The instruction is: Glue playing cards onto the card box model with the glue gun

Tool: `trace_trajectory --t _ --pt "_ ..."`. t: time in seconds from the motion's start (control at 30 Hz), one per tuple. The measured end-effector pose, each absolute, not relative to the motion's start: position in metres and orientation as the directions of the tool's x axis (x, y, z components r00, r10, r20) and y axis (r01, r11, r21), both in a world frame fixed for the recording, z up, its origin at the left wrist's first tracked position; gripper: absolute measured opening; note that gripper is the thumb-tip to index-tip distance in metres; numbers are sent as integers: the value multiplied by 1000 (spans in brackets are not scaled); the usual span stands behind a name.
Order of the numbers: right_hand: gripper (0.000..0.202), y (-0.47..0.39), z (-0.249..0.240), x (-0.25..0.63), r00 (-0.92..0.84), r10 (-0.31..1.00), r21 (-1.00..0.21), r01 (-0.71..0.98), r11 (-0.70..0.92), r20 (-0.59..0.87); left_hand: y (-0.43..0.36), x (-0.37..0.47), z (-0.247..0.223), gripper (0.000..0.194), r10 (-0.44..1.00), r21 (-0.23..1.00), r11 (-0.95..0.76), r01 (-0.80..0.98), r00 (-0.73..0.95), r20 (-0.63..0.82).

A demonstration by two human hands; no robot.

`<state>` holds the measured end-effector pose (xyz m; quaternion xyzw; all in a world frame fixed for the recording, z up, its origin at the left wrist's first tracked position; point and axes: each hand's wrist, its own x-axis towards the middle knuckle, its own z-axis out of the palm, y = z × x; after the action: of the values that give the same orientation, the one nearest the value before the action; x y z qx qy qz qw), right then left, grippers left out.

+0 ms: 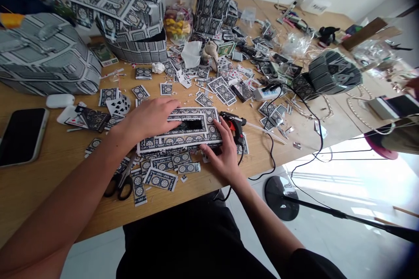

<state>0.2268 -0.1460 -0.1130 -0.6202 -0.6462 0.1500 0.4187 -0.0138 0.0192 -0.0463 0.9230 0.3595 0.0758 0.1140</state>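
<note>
A flat rectangular panel made of blue-and-white patterned playing cards lies near the table's front edge, with a dark slot in its middle. Across its left top rests my left hand, fingers stretched out and thumb apart beside the slot. My right hand grips the panel's right end, fingers over the top and thumb at the near side. Just right of those fingers is a black glue gun with a glue stick out its back. Black-handled scissors lie near the left front, beside cut cards.
Card-covered models stand behind: a bag shape, a round lidded box and a tower. A phone lies left. A power strip with trailing cables sits right. A round black stand base is on the floor.
</note>
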Motion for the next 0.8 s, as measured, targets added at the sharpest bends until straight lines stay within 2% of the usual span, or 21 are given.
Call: trace_trajectory --t 0.17,0.27,0.33,0.43,0.53,0.63,0.8 --pt "55 -137 -95 232 176 904 -701 693 166 389 24 -25 -30 54 673 314 -689 654 737 -59" --pt "37 -120 -75 232 145 880 -643 736 210 453 27 -34 -19 42 688 299 -679 671 723 -62" --pt "27 -104 -64 230 5 889 -591 749 301 458 26 -37 -15 30 686 287 -686 669 726 -53" --pt "24 -80 -55 224 -207 901 -501 773 390 382 23 -37 -14 18 679 260 -695 671 731 -73" --pt "31 -61 -53 218 -300 905 -451 791 413 303 19 -33 -15 15 684 234 -697 677 727 -66" --pt "38 -50 -53 216 -335 908 -468 779 418 252 17 -30 -16 16 687 221 -700 679 725 -51" --pt "31 -44 -54 220 -367 905 -514 745 424 214 19 -33 -13 16 689 264 -680 684 719 -86"
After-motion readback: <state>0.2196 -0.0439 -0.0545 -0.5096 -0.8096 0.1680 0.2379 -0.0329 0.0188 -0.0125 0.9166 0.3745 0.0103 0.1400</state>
